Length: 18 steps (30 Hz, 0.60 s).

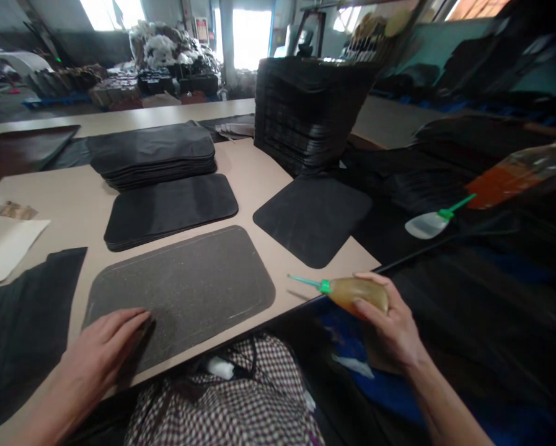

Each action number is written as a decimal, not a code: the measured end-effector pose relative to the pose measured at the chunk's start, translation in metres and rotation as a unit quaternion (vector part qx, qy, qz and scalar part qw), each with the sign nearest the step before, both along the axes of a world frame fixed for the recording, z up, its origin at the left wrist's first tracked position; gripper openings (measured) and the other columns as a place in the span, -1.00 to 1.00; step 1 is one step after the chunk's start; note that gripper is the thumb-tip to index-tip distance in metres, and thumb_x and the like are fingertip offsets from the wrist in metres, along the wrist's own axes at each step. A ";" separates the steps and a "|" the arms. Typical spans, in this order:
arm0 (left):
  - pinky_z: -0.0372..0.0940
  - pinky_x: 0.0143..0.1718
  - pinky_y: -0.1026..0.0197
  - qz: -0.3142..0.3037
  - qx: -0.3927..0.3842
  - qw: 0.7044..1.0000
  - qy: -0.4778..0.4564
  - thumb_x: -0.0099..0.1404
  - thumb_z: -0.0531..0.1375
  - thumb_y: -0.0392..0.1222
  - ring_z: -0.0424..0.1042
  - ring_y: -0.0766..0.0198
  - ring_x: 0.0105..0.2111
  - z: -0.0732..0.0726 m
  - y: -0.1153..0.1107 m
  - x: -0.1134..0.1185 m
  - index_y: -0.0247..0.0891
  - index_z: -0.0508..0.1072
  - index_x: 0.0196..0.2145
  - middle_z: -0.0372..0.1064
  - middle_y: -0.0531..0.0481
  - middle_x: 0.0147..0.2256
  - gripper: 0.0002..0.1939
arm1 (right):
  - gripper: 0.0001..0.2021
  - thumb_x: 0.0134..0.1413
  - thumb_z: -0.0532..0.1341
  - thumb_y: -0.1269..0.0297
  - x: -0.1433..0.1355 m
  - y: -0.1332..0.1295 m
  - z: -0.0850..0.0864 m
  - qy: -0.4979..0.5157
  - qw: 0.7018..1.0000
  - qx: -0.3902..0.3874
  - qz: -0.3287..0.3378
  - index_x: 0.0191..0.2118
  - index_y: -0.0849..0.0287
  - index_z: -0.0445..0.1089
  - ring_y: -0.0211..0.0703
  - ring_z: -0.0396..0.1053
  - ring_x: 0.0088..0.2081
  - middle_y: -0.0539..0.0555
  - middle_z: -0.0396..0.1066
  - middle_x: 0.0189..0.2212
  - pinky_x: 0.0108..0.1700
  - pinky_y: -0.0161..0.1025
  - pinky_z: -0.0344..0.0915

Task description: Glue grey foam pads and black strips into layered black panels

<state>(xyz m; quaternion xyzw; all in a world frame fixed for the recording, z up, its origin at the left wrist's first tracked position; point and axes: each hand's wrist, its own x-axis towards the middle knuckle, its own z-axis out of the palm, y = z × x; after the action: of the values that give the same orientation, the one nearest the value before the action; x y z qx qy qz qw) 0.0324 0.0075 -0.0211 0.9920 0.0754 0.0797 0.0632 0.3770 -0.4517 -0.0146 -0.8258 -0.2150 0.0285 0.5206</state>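
No readable writing on any label. Left hand point(101, 347) flat, fingers spread on near corner of grey panel point(180, 291) lying on desk point(254, 167). Right hand point(389, 322), fingers wrapped around amber glue bottle point(356, 293), green nozzle aimed left, past desk's near edge.

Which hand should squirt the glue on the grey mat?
Probably the right hand: it grips the glue bottle, nozzle aimed at the grey mat. The left hand lies flat on the mat's corner, steadying it.

Bare forearms, checked maroon-and-white garment point(240, 402)
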 end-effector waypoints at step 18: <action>0.30 0.21 -0.03 -0.059 0.047 0.993 0.093 0.38 -0.03 -0.45 0.24 0.04 0.27 0.001 -0.075 0.123 -0.21 0.33 0.28 0.21 -0.10 0.32 -0.43 | -0.59 0.24 0.32 0.11 -0.024 0.032 0.017 -0.118 0.966 -0.095 0.208 0.14 -0.04 0.25 0.01 0.36 0.02 0.07 0.35 0.01 0.05 -0.10 0.33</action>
<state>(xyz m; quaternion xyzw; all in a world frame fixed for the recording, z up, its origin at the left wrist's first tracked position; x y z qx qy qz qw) 0.1552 -0.0679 -0.0199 0.9996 0.0187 -0.0137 0.0141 0.3525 -0.4199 0.0022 -0.8061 -0.4381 0.0588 0.3936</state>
